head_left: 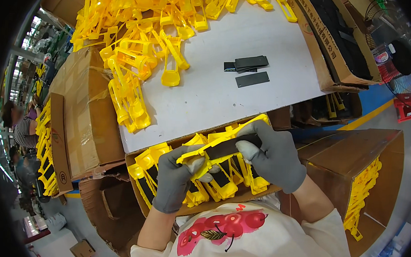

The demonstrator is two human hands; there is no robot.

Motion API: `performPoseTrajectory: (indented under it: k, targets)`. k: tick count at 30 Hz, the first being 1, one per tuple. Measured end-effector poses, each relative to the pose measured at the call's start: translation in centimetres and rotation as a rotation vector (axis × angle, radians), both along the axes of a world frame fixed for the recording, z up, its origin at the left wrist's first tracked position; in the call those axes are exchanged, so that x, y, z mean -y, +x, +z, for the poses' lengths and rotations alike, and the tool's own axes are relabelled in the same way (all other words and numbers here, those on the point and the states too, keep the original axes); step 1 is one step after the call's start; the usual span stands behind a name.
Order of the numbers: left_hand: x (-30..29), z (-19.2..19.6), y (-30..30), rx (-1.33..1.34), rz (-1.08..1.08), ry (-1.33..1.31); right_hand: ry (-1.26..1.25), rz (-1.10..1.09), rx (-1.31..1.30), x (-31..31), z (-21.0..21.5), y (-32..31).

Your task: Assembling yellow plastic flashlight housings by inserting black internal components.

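Both my hands wear grey gloves and hold one yellow plastic part (226, 132) over a cardboard box (133, 187) of finished yellow parts with black inserts. My left hand (174, 178) grips the part's lower left end. My right hand (274, 156) holds its upper right end, with the fingers pressing a black strip (225, 147) against the part. Farther off, a few loose black strips (249, 70) lie on the white table (216, 101).
A large heap of yellow plastic parts (145, 35) covers the table's far left. An open cardboard box of black strips (340, 38) stands at the right. More boxes with yellow parts (364, 185) stand at both sides. A fan (407, 65) stands at the right; people sit at far left.
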State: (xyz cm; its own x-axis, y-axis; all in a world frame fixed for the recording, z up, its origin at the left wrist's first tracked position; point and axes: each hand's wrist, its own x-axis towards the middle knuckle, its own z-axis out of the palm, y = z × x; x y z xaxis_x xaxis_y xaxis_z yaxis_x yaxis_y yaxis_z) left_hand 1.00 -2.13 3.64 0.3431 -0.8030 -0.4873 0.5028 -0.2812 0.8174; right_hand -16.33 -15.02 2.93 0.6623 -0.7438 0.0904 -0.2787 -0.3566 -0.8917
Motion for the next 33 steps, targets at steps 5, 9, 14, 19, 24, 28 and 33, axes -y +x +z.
performPoseTrajectory:
  k: [5, 9, 14, 19, 24, 28, 33]
  targets:
    - [0.8, 0.1, -0.7, 0.075, -0.012, 0.049, -0.205, 0.038, -0.094, 0.3, -0.8, -0.1]
    - [0.9, -0.2, -0.7, 0.28, -0.07, 0.066, -0.242, -0.029, -0.15, 0.0, -0.9, -0.8]
    - [0.1, 0.9, -0.4, 0.22, -0.148, 0.095, -0.116, -0.064, -0.022, 1.6, -0.6, -1.7]
    - [-1.1, 1.1, -0.7, 0.194, -0.181, 0.087, -0.013, 0.13, -0.118, -0.2, -2.4, -2.8]
    - [-3.0, 1.6, -0.8, 0.401, -0.254, 0.143, -0.041, 0.097, -0.115, -3.5, -3.7, -3.0]
    - [-3.2, 2.3, 0.7, 0.351, -0.373, 0.183, 0.131, 0.17, -0.175, -3.7, -4.2, -3.6]
    - [2.0, 2.9, 6.3, 0.387, -0.721, 0.287, 0.312, 0.002, -0.164, -1.4, -2.1, -5.2]
